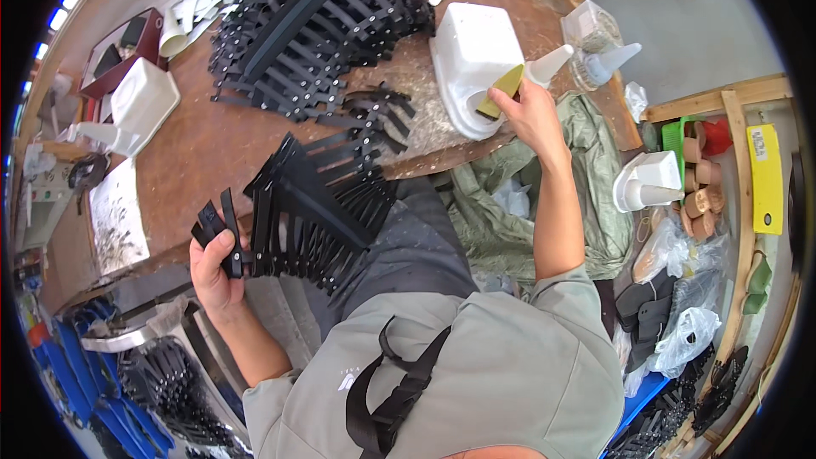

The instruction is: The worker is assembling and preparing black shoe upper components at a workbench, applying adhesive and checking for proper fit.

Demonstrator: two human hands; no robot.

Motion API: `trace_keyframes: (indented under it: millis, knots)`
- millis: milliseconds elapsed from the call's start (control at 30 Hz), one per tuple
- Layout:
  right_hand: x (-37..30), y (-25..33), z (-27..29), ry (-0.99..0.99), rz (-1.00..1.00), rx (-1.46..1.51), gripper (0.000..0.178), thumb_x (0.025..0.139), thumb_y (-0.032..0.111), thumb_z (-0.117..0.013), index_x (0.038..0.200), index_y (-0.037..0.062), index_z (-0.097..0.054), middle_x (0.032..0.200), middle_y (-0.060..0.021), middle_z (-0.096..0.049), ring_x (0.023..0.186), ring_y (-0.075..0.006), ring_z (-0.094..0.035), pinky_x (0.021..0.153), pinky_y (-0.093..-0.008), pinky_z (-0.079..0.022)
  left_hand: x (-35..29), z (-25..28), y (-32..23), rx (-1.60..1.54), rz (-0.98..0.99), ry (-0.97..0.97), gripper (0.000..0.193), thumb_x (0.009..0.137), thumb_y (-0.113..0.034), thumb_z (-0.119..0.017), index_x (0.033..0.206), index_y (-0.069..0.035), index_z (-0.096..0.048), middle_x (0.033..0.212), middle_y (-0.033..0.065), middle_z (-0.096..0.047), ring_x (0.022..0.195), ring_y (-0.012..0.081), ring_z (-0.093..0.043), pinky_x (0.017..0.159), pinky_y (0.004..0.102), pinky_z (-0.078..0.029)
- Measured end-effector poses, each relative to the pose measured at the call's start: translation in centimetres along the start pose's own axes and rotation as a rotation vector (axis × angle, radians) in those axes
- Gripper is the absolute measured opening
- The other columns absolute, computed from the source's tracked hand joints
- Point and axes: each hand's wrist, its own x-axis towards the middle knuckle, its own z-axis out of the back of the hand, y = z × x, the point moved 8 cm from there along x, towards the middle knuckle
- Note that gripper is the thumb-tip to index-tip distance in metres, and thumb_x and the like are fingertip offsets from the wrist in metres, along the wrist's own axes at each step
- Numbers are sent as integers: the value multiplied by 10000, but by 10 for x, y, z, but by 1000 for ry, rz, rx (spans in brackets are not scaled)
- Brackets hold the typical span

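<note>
My left hand point(217, 268) is closed around the ends of several flat black straps point(228, 225), some with small metal rivets. They sit at the edge of a fan-like bundle of riveted black strap pieces point(319, 195) that lies across the table's front edge and my lap. With my right hand point(537, 123) I pinch a flat olive-yellow piece point(508, 89), perhaps a sponge or scraper. It is over the lower rim of a white plastic container point(478, 34) lying on the table. Further back rests a large heap of similar black strap pieces point(319, 30).
On the worn brown table point(195, 149) stand another white container point(149, 102) and a dark red box point(123, 55) at left. Clear plastic jars point(592, 27) are at the far right corner. A green tarp sack point(586, 187) hangs near my right arm, beside a wooden shelf frame point(733, 144).
</note>
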Motion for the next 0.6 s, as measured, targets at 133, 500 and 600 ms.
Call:
trace_keyframes:
  millis: [133, 500, 600]
  knots:
    - [-26, 8, 17, -359, 94, -245, 383, 807, 296, -676, 1061, 30, -572, 869, -193, -646, 843, -356, -622, 730, -419, -464, -3, 5, -3, 47, -92, -53, 321, 799, -160, -626, 1036, 42, -546, 778, 69, -581, 659, 120, -519, 555, 206, -384]
    - [-152, -97, -270, 686, -59, -51, 446, 858, 357, -566, 1134, 8, -591, 1122, -233, -607, 1079, -377, -568, 928, -437, -435, 2, 23, -4, -61, -160, -204, 325, 829, -117, -601, 1104, 48, -551, 763, 86, -600, 595, 107, -540, 457, 187, -407]
    - [-142, -79, -307, 655, -197, -101, 459, 848, 352, -570, 1158, 14, -586, 1139, -235, -600, 1086, -373, -567, 933, -432, -436, -5, 20, -15, -69, -166, -100, 344, 837, -97, -589, 1136, 63, -531, 801, 82, -587, 653, 117, -544, 486, 187, -427]
